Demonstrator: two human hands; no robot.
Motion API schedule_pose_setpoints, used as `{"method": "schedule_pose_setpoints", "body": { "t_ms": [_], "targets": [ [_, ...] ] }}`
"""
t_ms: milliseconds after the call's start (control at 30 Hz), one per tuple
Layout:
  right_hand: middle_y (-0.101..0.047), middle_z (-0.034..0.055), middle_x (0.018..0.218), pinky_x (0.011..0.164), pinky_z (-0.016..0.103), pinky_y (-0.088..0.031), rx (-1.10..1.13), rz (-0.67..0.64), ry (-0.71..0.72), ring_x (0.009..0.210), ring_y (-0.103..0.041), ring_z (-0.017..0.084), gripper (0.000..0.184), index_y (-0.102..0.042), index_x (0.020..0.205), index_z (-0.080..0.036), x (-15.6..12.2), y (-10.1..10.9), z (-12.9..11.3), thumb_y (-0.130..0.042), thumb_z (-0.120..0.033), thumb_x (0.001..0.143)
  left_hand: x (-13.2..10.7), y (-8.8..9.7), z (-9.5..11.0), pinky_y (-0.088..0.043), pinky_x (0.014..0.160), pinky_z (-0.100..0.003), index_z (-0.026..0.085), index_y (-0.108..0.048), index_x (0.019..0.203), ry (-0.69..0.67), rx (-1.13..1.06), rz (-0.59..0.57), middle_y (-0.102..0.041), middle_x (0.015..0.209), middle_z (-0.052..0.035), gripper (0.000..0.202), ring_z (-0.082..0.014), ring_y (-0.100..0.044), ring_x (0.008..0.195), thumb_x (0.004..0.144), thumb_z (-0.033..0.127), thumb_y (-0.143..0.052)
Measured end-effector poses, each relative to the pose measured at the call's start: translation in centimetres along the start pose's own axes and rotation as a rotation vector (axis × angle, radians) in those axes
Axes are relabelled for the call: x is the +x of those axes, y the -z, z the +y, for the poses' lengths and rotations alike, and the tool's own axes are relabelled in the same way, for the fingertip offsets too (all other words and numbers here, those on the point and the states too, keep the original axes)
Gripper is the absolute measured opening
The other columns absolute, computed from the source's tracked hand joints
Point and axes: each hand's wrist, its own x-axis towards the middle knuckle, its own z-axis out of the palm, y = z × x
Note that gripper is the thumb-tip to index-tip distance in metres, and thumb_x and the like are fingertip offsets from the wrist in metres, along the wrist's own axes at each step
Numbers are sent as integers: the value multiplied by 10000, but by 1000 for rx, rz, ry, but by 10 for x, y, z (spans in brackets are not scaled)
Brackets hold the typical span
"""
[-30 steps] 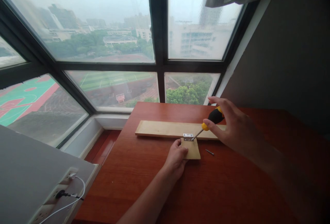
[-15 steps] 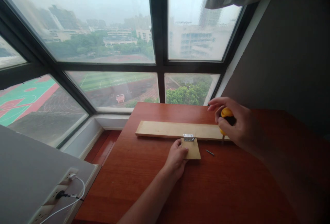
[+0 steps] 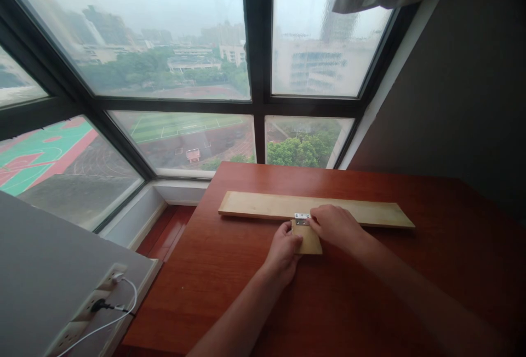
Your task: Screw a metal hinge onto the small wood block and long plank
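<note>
My left hand (image 3: 283, 247) grips a small thin wooden board (image 3: 311, 243) by its left side, thumb on top. At the board's far end sits a silver metal hinge (image 3: 302, 219), its other leaf reaching toward a long wooden plank (image 3: 263, 203). My right hand (image 3: 335, 225) is closed at the hinge's right end, fingertips pinched against it. What those fingers hold, if anything, is hidden. The plank lies crosswise just beyond both hands. No screwdriver is visible.
Everything rests on a reddish-brown wooden table (image 3: 205, 280). A low wall with sockets (image 3: 109, 280) and plugged-in cables (image 3: 133, 296) stands to the left. Large windows (image 3: 181, 143) rise behind the table, and a dark wall (image 3: 460, 105) is at the right.
My right hand has come left to the hinge; the yellow-and-black screwdriver it held is out of sight. The loose screw on the table no longer shows. My left hand keeps its grip.
</note>
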Motion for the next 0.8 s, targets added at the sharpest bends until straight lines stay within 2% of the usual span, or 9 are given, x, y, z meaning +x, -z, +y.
{"method": "schedule_pose_setpoints", "body": {
  "t_ms": [167, 333, 633, 800],
  "targets": [
    [-717, 81, 897, 608, 304, -344, 9, 17, 46, 793, -660, 219, 212, -661, 853, -200, 0, 7, 1, -462, -262, 893, 0, 0, -1, -497, 641, -262, 158, -578, 966, -6, -4, -9, -675, 845, -56, 448, -192, -642, 756, 538, 55, -657],
    [-699, 81, 891, 614, 298, -327, 12, 33, 58, 793, -641, 209, 209, -653, 839, -206, -4, 13, 2, -461, -253, 907, -2, -3, 0, -475, 578, -243, 155, -554, 973, -3, 19, 11, -681, 841, -56, 446, -189, -645, 716, 541, 54, -602],
    [-678, 26, 868, 579, 294, -254, 52, 64, 81, 767, -613, 174, 189, -640, 787, -225, -2, 12, 7, -484, -231, 892, -4, -7, 2, -467, 564, -238, 154, -534, 964, -3, 45, 29, -671, 814, -41, 442, -168, -628, 675, 535, 55, -572],
    [-682, 12, 862, 585, 293, -257, 83, 82, 71, 763, -604, 171, 172, -642, 796, -234, -2, 10, 7, -494, -219, 881, -5, -6, 2, -459, 557, -233, 152, -539, 974, -6, 50, 33, -672, 829, -47, 449, -166, -625, 678, 537, 53, -571]
  ]
}}
